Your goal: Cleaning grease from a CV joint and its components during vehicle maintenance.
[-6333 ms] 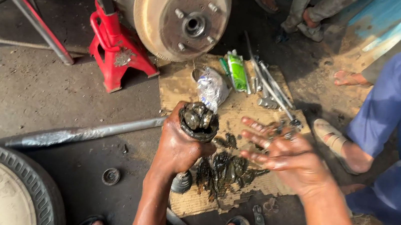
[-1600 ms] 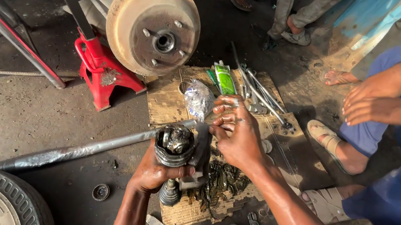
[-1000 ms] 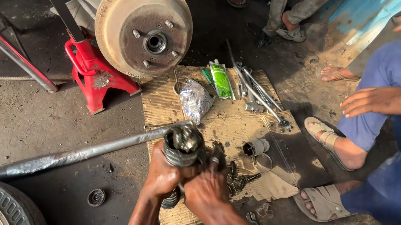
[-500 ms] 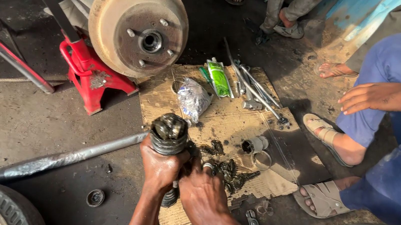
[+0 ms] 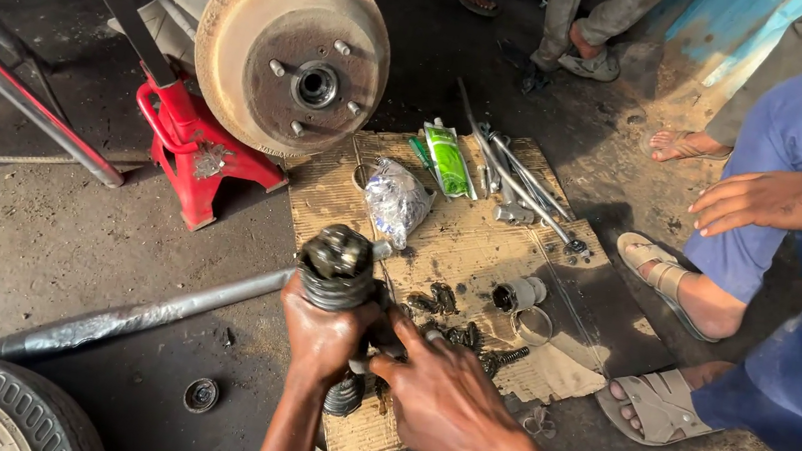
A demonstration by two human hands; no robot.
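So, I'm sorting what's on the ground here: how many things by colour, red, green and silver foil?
Red: 1, the jack stand
Green: 1, the tube
Silver foil: 1, the crumpled bag
Total: 3

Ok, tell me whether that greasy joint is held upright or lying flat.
Upright. The left hand grips the greasy joint with its open end up; the right hand touches its lower part.

Bare floor (image 5: pixel 46 246) left of the cardboard (image 5: pixel 478 255) lies open, crossed by the long shaft (image 5: pixel 140 312). Rightward, loose parts (image 5: pixel 456 312), probably greasy, and sandalled feet (image 5: pixel 666 281) crowd passage.
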